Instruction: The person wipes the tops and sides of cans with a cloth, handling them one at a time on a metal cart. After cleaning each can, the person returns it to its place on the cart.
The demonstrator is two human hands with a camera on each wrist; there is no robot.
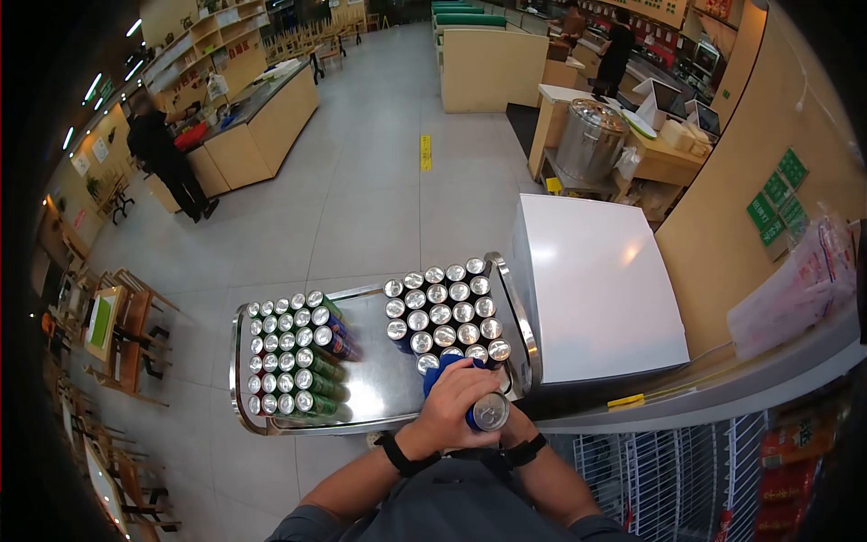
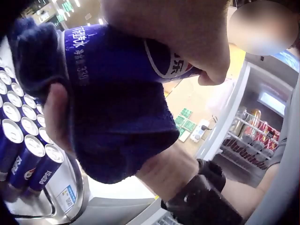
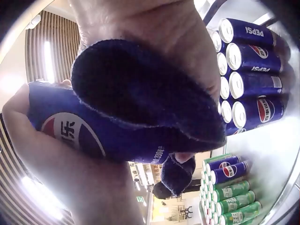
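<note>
Tilted in front of my body is a blue Pepsi can, its silver top facing up toward the head camera. My left hand grips the can, fingers curled round its side. My right hand holds a dark blue cloth wrapped against the can's side, as both wrist views show. In the head view the right hand is mostly hidden behind the can and left hand. Just beyond the hands stand rows of blue Pepsi cans on a metal cart.
Green cans, with red and blue ones among them, fill the cart's left end. A white box-shaped unit stands right of the cart. Wire racks with red packages lie at lower right. A person stands at a far counter.
</note>
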